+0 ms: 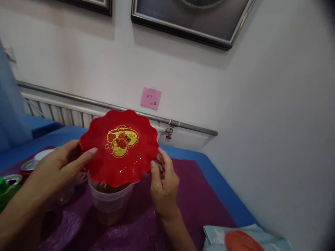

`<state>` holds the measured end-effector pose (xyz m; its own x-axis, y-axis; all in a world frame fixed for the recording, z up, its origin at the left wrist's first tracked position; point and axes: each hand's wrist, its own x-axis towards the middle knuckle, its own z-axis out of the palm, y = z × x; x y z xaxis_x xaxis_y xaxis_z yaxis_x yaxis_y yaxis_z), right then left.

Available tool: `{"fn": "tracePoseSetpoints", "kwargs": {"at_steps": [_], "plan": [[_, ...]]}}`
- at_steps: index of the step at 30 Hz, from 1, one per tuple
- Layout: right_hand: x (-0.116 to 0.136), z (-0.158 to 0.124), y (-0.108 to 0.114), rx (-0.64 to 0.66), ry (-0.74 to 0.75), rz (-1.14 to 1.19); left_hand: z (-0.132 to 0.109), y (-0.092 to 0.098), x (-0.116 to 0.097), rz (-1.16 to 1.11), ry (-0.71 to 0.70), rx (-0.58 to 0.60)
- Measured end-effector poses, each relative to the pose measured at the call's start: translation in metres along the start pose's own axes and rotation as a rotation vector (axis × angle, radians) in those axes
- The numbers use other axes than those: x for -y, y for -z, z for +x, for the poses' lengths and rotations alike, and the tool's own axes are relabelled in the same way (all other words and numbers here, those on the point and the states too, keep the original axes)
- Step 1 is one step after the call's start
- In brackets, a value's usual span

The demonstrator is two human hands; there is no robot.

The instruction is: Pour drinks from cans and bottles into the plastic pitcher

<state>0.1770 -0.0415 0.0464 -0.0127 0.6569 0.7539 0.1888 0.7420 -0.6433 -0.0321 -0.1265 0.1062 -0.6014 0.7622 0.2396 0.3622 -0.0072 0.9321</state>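
A red plate (138, 146) with a wavy rim and a gold heart-shaped design is held up, tilted toward me. My left hand (62, 162) grips its left edge, the thumb lying on the face. At the right edge, my right hand (164, 181) pinches the rim between thumb and fingers. Just below and behind the plate stands a clear plastic tub (112, 202) with brownish liquid in it. The plate covers part of the tub's opening.
Purple plastic sheeting (188, 195) covers part of the blue table (209, 167). Cans (28, 166) and a green-capped bottle (5, 190) stand at the left. Bottom right lie a light-blue cloth (217, 237) and an orange-red object (242, 241). A pipe (193, 128) runs along the wall.
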Motion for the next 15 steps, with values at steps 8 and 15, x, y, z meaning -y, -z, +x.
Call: {"fn": "tracePoseSetpoints", "kwargs": {"at_steps": [8, 15], "plan": [[0.007, -0.002, 0.002, -0.017, 0.004, 0.143, -0.001, -0.004, 0.013, -0.385, 0.248, -0.088], [0.032, -0.008, -0.003, 0.194, -0.305, 0.477, -0.01, -0.016, 0.002, -0.569, 0.227, -0.146]]}}
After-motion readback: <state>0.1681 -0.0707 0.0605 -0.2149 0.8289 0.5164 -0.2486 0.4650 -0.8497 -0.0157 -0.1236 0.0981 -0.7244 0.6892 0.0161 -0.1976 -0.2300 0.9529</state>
